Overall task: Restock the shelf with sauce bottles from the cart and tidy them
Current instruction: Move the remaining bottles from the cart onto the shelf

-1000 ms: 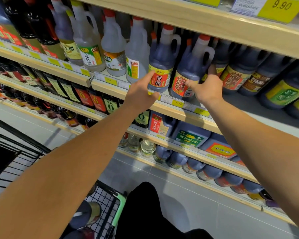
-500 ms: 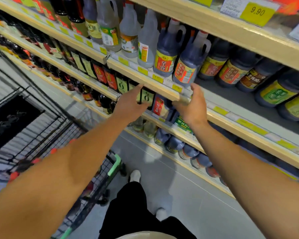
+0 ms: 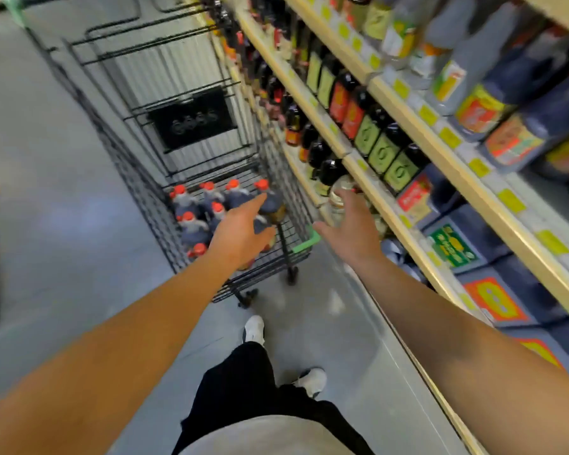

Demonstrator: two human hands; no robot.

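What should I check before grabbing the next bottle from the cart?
1. Left hand free: ok, open, fingers extended over the bottles.
2. Right hand free: ok, open, empty, beside the cart.
3. Stock left in cart: ok, several red-capped bottles stand upright.
4. Left hand's contact with a bottle: cannot tell, frame is blurred.
5. Path into cart: ok, nothing lies above the bottles.
6. Room on the shelf: cannot tell, its gaps are not visible here.
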